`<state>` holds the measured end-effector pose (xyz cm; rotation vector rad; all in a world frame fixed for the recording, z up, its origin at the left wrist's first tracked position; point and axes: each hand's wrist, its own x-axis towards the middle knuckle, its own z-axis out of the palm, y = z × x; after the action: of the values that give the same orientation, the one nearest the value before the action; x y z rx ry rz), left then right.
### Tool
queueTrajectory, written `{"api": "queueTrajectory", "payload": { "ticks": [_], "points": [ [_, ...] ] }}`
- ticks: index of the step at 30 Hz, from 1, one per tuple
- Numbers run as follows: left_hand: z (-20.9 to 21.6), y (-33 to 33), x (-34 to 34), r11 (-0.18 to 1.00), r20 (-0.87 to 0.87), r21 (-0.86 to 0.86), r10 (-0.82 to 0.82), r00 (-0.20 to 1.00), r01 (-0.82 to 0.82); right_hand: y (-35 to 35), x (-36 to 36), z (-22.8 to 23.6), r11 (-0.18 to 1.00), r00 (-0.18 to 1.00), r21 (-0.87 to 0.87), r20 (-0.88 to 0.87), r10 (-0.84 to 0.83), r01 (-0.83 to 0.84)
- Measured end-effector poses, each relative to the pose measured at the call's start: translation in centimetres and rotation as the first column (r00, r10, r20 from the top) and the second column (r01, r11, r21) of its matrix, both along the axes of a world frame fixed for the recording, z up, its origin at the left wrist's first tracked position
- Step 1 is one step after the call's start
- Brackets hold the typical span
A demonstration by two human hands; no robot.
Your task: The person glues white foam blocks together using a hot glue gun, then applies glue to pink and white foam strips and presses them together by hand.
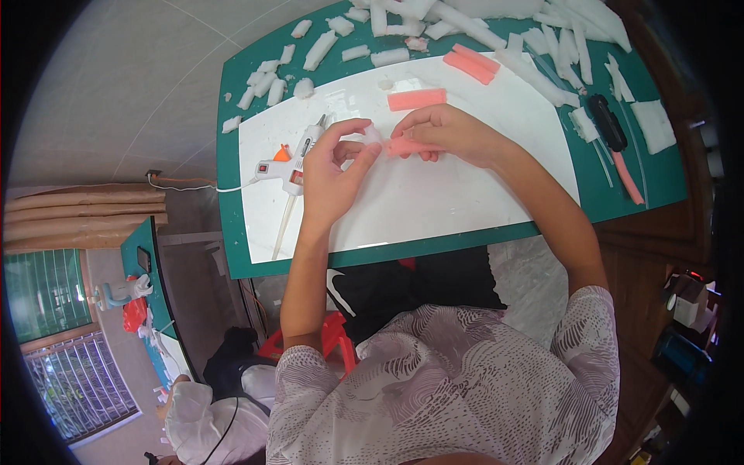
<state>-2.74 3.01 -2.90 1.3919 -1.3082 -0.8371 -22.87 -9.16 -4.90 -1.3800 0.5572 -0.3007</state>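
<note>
Over the white board my left hand (337, 170) pinches a small white foam piece (373, 135) between thumb and fingers. My right hand (457, 136) grips a pink strip (406, 146), whose left end comes close to the white piece; whether the two touch I cannot tell. Just beyond the right hand lies another pink strip (417, 99), flat on the board. A white glue gun (296, 163) with an orange part and a glue stick (284, 227) behind it rests beside my left hand, its nozzle pointing away from me.
White foam pieces (319, 50) lie scattered along the far edge of the green table mat (232, 174). More pink strips (471, 63) sit at the board's far edge. A black-handled tool (608, 124) is on the right. At lower left, another person (201, 422) sits by a second table.
</note>
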Motion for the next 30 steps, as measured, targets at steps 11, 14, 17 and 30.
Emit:
{"api": "queueTrajectory", "payload": {
  "ticks": [11, 14, 17, 30],
  "points": [
    [-0.2, -0.4, 0.4, 1.000, -0.054, 0.019, 0.015, 0.998, -0.014, -0.1, 0.0, -0.2, 0.999, 0.999, -0.028, -0.040, -0.017, 0.015],
    [-0.2, -0.4, 0.4, 1.000, -0.053, 0.009, 0.010, 0.999, -0.009, 0.1, 0.1, 0.1, 0.998, 0.998, -0.061, -0.058, -0.031, 0.028],
    [-0.2, -0.4, 0.5, 1.000, -0.038, 0.005, 0.006, 0.999, -0.006, 0.0, 0.0, 0.1, 0.994, 0.998, -0.111, -0.055, -0.025, 0.019],
    [0.0, 0.0, 0.8, 1.000, -0.099, 0.021, 0.013, 0.995, -0.011, 0.2, 0.1, 0.4, 0.939, 0.998, -0.343, -0.070, -0.002, -0.022]
  ]
}}
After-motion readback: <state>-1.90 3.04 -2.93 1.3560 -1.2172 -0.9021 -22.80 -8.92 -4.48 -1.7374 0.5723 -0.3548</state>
